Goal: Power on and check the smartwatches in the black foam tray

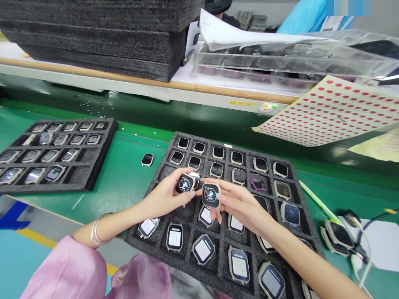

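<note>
My left hand (pixel 177 187) is closed around a dark smartwatch (pixel 185 183) with a lit watch face; a second, pale-cased watch (pixel 195 177) shows right beside it, partly hidden. Just to the right, my right hand (pixel 232 199) pinches a light-cased smartwatch (pixel 211 195) by its edges, its screen also lit with a dial. Both hands are above a black foam tray (pixel 190 224) whose compartments hold strapless watches. Those at the near side, such as this watch (pixel 203 249), have bright screens with lines of text, while the far rows are dark.
Another foam tray of watches (pixel 104 149) lies at the left, with a lone watch (pixel 147 159) on the green bench between. Stacked foam trays (pixel 102 37) and clear plastic trays (pixel 255 62) fill the shelf. A sticker sheet (pixel 330 110) hangs down; cables and watches (pixel 338 234) are at right.
</note>
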`<state>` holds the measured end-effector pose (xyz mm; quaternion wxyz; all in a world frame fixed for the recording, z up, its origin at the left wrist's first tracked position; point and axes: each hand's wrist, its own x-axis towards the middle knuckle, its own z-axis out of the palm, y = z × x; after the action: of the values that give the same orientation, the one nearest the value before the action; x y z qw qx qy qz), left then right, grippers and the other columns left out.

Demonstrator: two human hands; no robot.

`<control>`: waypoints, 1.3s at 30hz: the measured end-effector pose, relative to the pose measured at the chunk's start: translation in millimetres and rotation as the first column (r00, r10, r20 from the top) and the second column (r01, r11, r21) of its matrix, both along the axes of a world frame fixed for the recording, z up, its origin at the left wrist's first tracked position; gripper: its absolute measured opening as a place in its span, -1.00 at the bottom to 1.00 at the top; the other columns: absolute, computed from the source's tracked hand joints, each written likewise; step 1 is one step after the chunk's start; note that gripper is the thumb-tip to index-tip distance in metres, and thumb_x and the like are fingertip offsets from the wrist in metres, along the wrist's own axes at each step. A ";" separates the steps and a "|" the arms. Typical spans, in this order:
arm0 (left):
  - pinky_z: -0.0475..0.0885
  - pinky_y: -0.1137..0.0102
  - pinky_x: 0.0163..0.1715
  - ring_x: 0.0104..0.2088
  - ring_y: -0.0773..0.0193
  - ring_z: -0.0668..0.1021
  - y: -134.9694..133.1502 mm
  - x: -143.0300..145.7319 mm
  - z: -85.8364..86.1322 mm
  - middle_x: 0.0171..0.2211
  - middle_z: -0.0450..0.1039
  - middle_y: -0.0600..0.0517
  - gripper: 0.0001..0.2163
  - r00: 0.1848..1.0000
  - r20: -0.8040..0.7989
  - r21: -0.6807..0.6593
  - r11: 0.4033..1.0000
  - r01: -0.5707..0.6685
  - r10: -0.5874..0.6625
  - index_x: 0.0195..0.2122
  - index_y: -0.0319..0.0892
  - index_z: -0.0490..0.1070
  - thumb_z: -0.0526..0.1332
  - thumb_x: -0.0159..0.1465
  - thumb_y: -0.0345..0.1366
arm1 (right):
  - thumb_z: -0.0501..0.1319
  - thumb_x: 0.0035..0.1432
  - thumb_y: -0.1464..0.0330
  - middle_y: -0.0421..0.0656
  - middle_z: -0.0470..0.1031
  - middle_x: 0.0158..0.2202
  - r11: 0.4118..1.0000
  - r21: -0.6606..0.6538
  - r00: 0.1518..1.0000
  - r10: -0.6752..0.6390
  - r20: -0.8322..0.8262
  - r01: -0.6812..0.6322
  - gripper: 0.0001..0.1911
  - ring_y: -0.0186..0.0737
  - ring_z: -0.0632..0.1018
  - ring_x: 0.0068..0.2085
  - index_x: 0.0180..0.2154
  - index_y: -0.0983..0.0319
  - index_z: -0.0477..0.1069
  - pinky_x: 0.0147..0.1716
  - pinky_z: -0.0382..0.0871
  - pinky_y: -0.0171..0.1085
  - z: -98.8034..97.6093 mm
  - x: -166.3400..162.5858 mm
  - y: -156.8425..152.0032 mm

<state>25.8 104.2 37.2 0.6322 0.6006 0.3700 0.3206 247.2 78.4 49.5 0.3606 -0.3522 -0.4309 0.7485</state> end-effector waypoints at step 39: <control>0.56 0.31 -0.20 -0.10 0.15 0.57 7.0 -17.7 1.5 -0.16 0.50 -0.05 -0.71 0.967 0.250 -0.128 0.992 -0.016 0.048 -0.05 -0.15 0.22 0.19 0.22 -0.47 | 0.21 0.20 0.50 -0.10 0.48 -0.10 0.859 0.461 0.851 -0.058 0.523 -0.224 -0.41 -0.16 0.57 -0.22 0.22 0.15 0.14 -0.15 0.51 -0.10 -16.3 -14.1 -7.9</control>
<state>8.2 111.2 38.7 0.7051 0.5081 0.3154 0.3810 233.0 70.5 33.3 0.2762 -0.4142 -0.7078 0.5011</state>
